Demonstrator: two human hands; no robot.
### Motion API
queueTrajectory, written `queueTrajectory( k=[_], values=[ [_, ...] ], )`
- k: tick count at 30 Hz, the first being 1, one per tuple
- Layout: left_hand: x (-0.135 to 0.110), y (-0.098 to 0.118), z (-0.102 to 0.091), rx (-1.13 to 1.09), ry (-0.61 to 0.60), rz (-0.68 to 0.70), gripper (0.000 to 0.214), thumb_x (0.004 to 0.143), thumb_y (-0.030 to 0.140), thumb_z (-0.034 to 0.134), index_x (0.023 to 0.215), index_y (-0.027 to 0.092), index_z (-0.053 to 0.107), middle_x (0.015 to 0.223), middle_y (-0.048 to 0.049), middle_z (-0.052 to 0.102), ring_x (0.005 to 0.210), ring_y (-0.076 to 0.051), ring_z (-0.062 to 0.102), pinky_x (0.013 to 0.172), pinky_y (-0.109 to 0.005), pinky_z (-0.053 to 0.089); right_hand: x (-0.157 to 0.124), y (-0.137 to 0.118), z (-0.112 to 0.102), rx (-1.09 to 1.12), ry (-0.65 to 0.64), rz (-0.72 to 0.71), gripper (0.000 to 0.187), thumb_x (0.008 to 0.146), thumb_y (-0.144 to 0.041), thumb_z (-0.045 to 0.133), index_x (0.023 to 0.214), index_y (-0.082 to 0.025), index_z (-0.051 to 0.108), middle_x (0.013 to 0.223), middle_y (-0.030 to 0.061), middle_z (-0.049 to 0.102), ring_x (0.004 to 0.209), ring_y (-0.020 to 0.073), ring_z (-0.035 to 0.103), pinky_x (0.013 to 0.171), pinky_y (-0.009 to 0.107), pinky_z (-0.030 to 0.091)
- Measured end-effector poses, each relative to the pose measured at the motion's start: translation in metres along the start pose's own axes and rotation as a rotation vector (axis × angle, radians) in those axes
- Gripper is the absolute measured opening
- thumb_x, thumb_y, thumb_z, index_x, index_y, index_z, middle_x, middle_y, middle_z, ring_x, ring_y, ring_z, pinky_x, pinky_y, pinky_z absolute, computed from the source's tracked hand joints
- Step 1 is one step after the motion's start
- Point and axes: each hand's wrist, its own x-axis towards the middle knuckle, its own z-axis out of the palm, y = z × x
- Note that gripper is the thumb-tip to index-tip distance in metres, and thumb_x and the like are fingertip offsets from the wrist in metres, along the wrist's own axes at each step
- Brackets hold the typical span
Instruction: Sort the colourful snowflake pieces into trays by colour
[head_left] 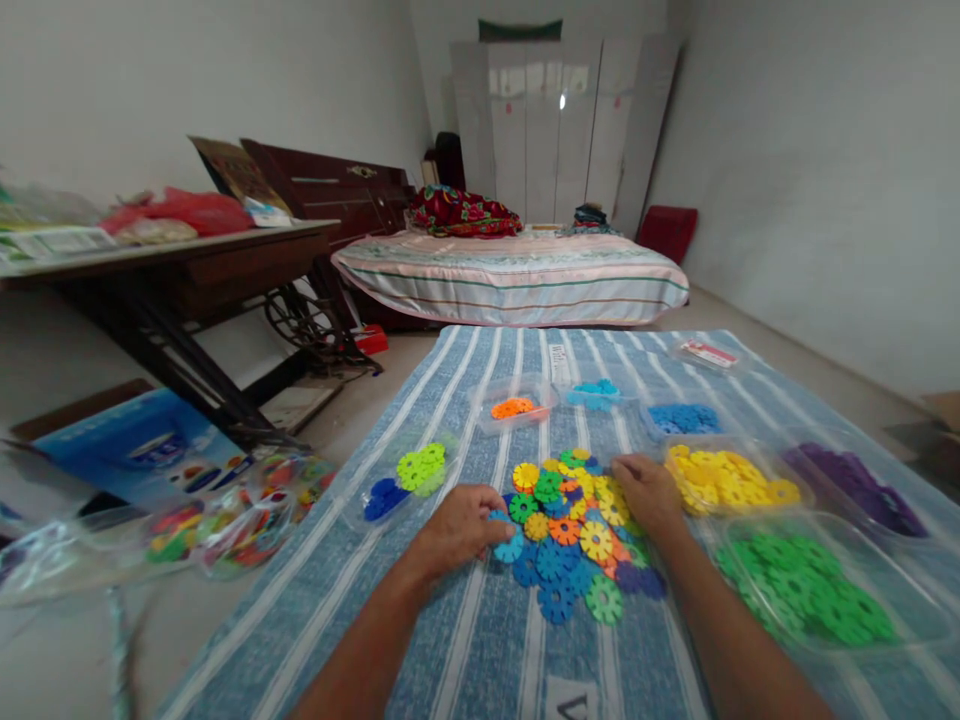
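Note:
A heap of mixed coloured plastic snowflake discs (pixel 574 530) lies on a blue striped cloth (pixel 480 620). My left hand (pixel 461 522) rests at the heap's left edge, fingers curled round a light blue disc (pixel 510 545). My right hand (pixel 649 492) lies on the heap's right side, fingers bent down among the discs; what they grip is hidden. Clear trays around the heap hold sorted discs: orange (pixel 513 407), light blue (pixel 596 392), blue (pixel 684 417), yellow (pixel 724 478), purple (pixel 855 485), green (pixel 810 590), and lime with dark blue (pixel 411 477).
A clear bag of mixed discs (pixel 225 520) lies on the floor at left beside a blue box (pixel 142 450). A dark table on an iron stand (pixel 187 270) is at left. A bed (pixel 517 275) and white wardrobe (pixel 555 125) stand behind.

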Motion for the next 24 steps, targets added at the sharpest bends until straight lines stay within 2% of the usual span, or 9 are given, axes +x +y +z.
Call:
queueTrajectory(
  k=[4, 9, 13, 16, 18, 21, 24],
  values=[
    [0.006, 0.015, -0.001, -0.024, -0.004, -0.010, 0.023, 0.057, 0.025, 0.063, 0.076, 0.013, 0.059, 0.047, 0.0077, 0.046, 0.040, -0.005, 0.039, 0.039, -0.017, 0.032, 0.001, 0.000, 0.000, 0.002, -0.008, 0.007, 0.034, 0.076, -0.040, 0.041, 0.077, -0.020, 0.069, 0.080, 0.0040, 0.067, 0.078, 0.0189, 0.059, 0.074, 0.031, 0.043],
    [0.033, 0.036, 0.016, -0.059, 0.053, 0.015, 0.023, 0.056, 0.024, 0.069, 0.074, 0.012, 0.060, 0.048, 0.0071, 0.048, 0.039, -0.004, 0.041, 0.038, -0.016, 0.032, 0.002, 0.001, 0.002, 0.007, -0.012, 0.004, 0.033, 0.077, -0.040, 0.041, 0.076, -0.022, 0.068, 0.078, 0.0030, 0.066, 0.077, 0.0187, 0.059, 0.072, 0.030, 0.043],
    [0.075, 0.081, 0.030, -0.143, 0.167, 0.070, 0.022, 0.061, 0.025, 0.071, 0.075, 0.012, 0.059, 0.046, 0.0065, 0.048, 0.036, -0.003, 0.041, 0.037, -0.015, 0.031, 0.003, 0.002, 0.003, 0.006, -0.012, 0.003, 0.033, 0.076, -0.041, 0.041, 0.074, -0.021, 0.068, 0.076, 0.0028, 0.066, 0.076, 0.0187, 0.059, 0.070, 0.030, 0.042],
    [0.110, 0.118, 0.037, -0.279, 0.218, 0.105, 0.025, 0.072, 0.034, 0.063, 0.083, 0.012, 0.058, 0.060, -0.0006, 0.060, 0.045, -0.005, 0.052, 0.043, -0.015, 0.038, 0.003, 0.002, 0.003, 0.022, -0.016, 0.005, 0.034, 0.076, -0.041, 0.041, 0.073, -0.021, 0.068, 0.075, 0.0031, 0.066, 0.076, 0.0188, 0.059, 0.070, 0.029, 0.042],
    [0.125, 0.131, 0.040, -0.324, 0.221, 0.111, 0.027, 0.078, 0.037, 0.056, 0.086, 0.012, 0.056, 0.071, -0.0042, 0.064, 0.053, -0.007, 0.057, 0.048, -0.017, 0.043, 0.003, 0.001, 0.003, 0.033, -0.017, 0.006, 0.033, 0.076, -0.041, 0.041, 0.074, -0.021, 0.068, 0.075, 0.0031, 0.066, 0.076, 0.0186, 0.059, 0.070, 0.029, 0.042],
    [0.129, 0.123, 0.040, -0.303, 0.222, 0.123, 0.019, 0.078, 0.030, 0.056, 0.084, 0.012, 0.055, 0.073, -0.0045, 0.064, 0.055, -0.008, 0.059, 0.049, -0.016, 0.044, 0.003, 0.001, 0.003, 0.032, -0.015, 0.014, 0.033, 0.076, -0.040, 0.042, 0.075, -0.021, 0.068, 0.077, 0.0032, 0.067, 0.076, 0.0184, 0.059, 0.070, 0.029, 0.042],
    [0.114, 0.094, 0.036, -0.251, 0.200, 0.124, 0.011, 0.074, 0.021, 0.058, 0.077, 0.012, 0.056, 0.066, -0.0023, 0.062, 0.049, -0.007, 0.056, 0.045, -0.015, 0.041, 0.003, 0.000, 0.003, 0.014, -0.016, 0.017, 0.033, 0.076, -0.039, 0.042, 0.076, -0.020, 0.069, 0.079, 0.0038, 0.067, 0.077, 0.0187, 0.059, 0.071, 0.029, 0.043]
  ],
)
